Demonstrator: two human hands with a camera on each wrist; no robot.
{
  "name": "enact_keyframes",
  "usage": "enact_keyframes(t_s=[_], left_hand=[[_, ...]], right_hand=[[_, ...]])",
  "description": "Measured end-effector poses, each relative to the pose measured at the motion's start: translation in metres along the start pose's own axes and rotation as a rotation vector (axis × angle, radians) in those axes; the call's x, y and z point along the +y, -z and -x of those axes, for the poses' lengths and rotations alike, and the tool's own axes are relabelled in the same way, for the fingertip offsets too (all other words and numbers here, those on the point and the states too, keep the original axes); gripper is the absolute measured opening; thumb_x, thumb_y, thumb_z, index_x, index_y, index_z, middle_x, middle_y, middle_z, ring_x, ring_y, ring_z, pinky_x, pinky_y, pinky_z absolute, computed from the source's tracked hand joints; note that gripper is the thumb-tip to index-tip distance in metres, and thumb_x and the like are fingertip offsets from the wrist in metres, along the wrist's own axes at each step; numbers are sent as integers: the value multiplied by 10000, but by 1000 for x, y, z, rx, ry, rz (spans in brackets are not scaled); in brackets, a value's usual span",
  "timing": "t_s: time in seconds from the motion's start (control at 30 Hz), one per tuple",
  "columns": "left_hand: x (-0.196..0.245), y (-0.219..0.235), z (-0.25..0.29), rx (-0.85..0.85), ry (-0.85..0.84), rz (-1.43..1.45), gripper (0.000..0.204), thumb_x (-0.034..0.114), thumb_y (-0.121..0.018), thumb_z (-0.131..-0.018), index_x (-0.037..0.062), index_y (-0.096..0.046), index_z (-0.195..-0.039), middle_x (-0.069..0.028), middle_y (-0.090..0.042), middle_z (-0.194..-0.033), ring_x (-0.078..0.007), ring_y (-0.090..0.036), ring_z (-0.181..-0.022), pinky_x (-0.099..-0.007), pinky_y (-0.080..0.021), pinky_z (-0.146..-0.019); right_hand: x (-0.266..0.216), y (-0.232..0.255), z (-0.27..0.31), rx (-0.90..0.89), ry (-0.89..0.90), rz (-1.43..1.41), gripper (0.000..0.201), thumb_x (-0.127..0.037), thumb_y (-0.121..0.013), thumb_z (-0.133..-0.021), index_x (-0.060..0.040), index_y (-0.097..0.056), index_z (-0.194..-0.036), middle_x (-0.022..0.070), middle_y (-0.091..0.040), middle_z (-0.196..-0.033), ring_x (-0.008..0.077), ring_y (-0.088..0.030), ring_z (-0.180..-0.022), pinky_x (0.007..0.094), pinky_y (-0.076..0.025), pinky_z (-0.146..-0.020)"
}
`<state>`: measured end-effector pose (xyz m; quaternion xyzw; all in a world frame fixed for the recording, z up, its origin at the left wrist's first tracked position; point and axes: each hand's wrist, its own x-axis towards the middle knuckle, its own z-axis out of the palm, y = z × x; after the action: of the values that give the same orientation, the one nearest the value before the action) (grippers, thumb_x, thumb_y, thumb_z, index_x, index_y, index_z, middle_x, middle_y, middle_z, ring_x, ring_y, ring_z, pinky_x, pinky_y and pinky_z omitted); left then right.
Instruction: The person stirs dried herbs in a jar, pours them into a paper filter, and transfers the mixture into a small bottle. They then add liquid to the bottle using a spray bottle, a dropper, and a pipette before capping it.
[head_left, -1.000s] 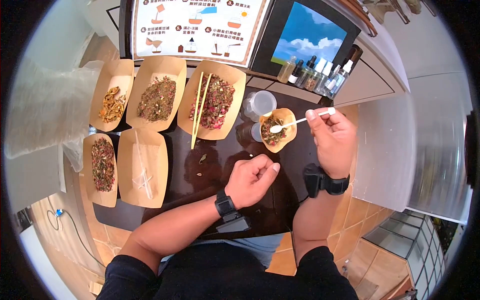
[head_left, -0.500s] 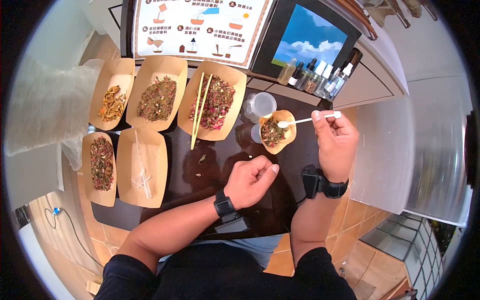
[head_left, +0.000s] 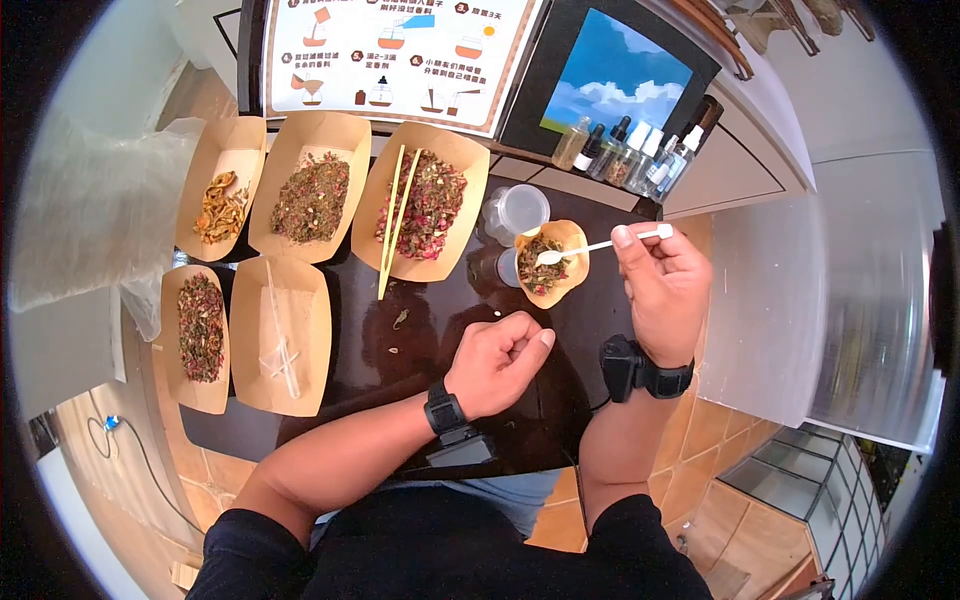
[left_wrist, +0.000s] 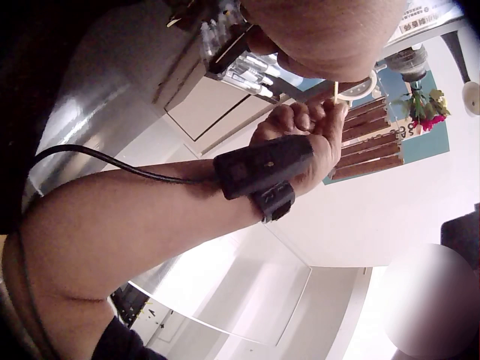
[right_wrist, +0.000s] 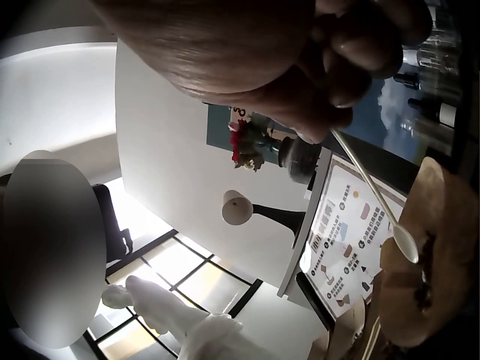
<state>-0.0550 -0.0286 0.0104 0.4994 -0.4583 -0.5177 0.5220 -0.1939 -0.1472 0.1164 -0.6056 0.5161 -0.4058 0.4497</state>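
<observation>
My right hand [head_left: 668,290] pinches the handle of a small white spoon [head_left: 605,244] between thumb and fingers. The spoon's bowl lies over dried herbs and petals [head_left: 540,275] in a small brown paper cup [head_left: 575,275]. From the right wrist view, the spoon [right_wrist: 406,244] points down into the brown paper [right_wrist: 427,187], whose inside is mostly dark. My left hand [head_left: 500,365] rests near the table's front edge, fingers curled and thumb on top, with nothing visible in it. It is close below the cup, apart from it.
Left and behind stand several paper trays of dried petals and herbs, one [head_left: 425,205] with yellow chopsticks [head_left: 400,220] across it. A clear lidded jar [head_left: 515,210] adjoins the cup. Small bottles [head_left: 625,160] line the back right, beside an instruction sheet [head_left: 395,60]. Plant bits lie on the dark table [head_left: 430,350].
The spoon's bowl shifted right and up towards the cup's edge, then came back left over the herbs. My right hand moved slightly with it; my left hand stayed in place.
</observation>
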Motion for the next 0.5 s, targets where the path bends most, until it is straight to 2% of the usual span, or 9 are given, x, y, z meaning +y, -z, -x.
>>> enact_keyframes(t_s=[0.17, 0.27, 0.43, 0.5], left_hand=[[1, 1, 0, -1, 11, -7, 253, 188, -679, -990, 23, -631, -805, -46, -538, -595, -112, -500, -539, -306, -423, -535], [1, 0, 0, -1, 8, 1, 252, 188, -678, -992, 24, -631, -807, -47, -536, -594, -109, -499, -541, -307, -420, -534], [0, 0, 0, 4, -1, -10, 249, 191, -680, -993, 25, -633, -812, -42, -528, -592, -106, -499, -543, -305, -420, -535], [0, 0, 0, 6, -3, -10, 248, 191, -680, -993, 26, -634, -813, -41, -526, -591, -105, -499, -543, -305, -421, -535]], right_hand=[[2, 2, -1, 30, 45, 63, 101, -73, -739, -967, 17, -696, -947, -34, -639, -816, 2, -511, -697, 176, -395, -611], [0, 3, 1, 42, 18, 1, 95, -67, -737, -966, 17, -698, -951, -33, -640, -816, 2, -517, -700, 176, -395, -611], [-3, -3, 2, -46, 31, 16, 95, -64, -741, -963, 19, -697, -948, -30, -643, -820, 8, -526, -703, 181, -400, -614], [0, 1, 1, -17, 33, 28, 96, -65, -742, -963, 18, -697, -947, -31, -642, -820, 8, -524, -701, 182, -400, -615]])
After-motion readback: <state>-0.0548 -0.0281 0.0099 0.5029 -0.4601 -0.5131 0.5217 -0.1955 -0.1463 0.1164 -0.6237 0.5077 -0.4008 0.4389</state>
